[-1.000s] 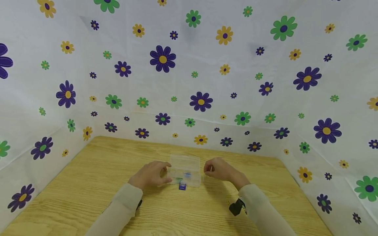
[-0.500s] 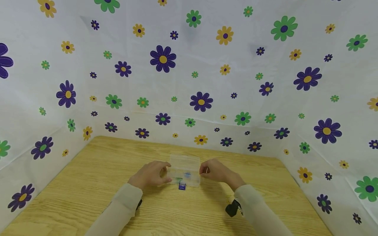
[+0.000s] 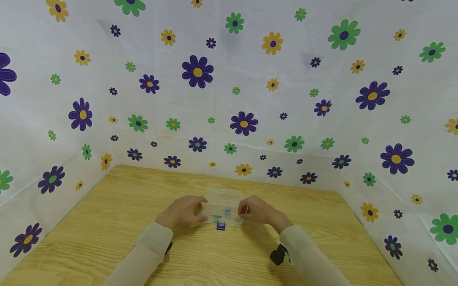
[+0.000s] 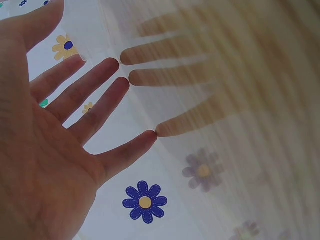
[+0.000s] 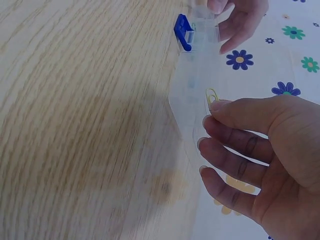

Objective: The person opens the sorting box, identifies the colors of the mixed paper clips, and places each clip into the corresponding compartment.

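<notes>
A clear plastic compartment box [image 3: 234, 222] lies with its lid [image 3: 224, 195] raised at the back and a blue latch [image 3: 220, 226] at its front. Green paper clips [image 3: 216, 217] sit in one compartment and blue paper clips [image 3: 227, 211] in another. At the box's left end, my left hand [image 3: 182, 210] touches it with thumb and forefinger apart; the left wrist view shows its other fingers straight, tips against the table. My right hand [image 3: 259, 209] pinches a yellow paper clip [image 5: 212, 94] between thumb and forefinger, over the box's right end.
The wooden table [image 3: 143, 190] extends around the box on all sides. White cloth [image 3: 229, 99] printed with flowers hangs behind and along both sides. A black wrist device [image 3: 278, 255] is under my right sleeve.
My right hand has moved left from beside the box to over its right end, with the yellow paper clip in its pinch. The left hand and the box have stayed put.
</notes>
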The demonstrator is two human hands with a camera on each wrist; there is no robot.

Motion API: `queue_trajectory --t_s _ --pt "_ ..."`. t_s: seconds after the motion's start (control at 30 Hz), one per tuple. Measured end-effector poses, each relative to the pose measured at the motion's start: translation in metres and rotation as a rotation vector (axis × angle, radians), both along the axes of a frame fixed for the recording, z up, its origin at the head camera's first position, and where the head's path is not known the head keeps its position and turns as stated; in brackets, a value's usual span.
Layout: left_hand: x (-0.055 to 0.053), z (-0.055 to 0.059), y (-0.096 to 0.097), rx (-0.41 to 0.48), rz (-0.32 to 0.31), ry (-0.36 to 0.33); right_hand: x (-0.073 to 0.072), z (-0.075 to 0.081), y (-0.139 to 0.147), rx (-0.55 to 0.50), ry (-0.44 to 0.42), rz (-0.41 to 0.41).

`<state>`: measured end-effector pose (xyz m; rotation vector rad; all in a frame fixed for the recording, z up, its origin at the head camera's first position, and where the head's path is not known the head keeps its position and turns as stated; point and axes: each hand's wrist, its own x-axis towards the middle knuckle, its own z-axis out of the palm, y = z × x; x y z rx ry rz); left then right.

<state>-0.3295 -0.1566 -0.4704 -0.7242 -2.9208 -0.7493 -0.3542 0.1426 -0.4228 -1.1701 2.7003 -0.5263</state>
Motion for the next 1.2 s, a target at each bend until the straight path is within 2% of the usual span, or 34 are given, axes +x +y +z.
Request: queue_trajectory --t_s 0.33,0.6,0.9,1.2 --pt "0.002 0.0031 0.0013 -0.014 0.024 -0.014 -0.0005 -0.0028 -0.0001 0.02 -0.012 -0.012" --pt "0.0028 0.0038 0.0022 -0.005 0.03 -0.029 -0.0021 -0.0056 0.0003 0.018 0.005 0.009" --pt "0.0024 0.004 0.0019 -0.015 0.027 -0.022 -0.0024 -0.0058 0.0 0.027 0.006 -0.005" --pt "0.0027 0.0042 0.002 -0.017 0.025 -0.021 -0.0019 0.0021 0.0056 0.047 0.004 -0.034"
